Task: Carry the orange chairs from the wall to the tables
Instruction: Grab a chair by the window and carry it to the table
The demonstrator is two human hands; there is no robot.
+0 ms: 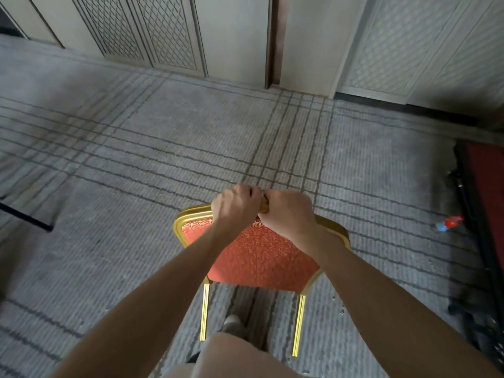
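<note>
The left hand (236, 205) and the right hand (289, 214) were both clamped on the gold top rail (191, 212) of the orange chair (256, 255). Their fingers curled over the far side of the rail, and the knuckles sat side by side at its middle, touching or very nearly so. Both forearms reached down and forward from the near corners of the view.

The chair's patterned orange back faced the person. Two gold legs (204, 312) ran down from it toward the near edge of the carpet (136, 159). Whether the chair's feet rested on the carpet or hung just above it could not be told, since the leg ends were partly hidden. A grey shoe (231, 326) showed between the legs, with a bare knee below it in the view.

The chair was over the middle of the grey, dark-lined carpet, well apart from the pale lattice wall panels (163, 31) along its far edge. A thin dark bar (27, 216) lay near the left edge. Near the right edge lay a small red and blue object (450, 223), probably a wrapper, just beside a dark frame (476, 214) with red fabric.
</note>
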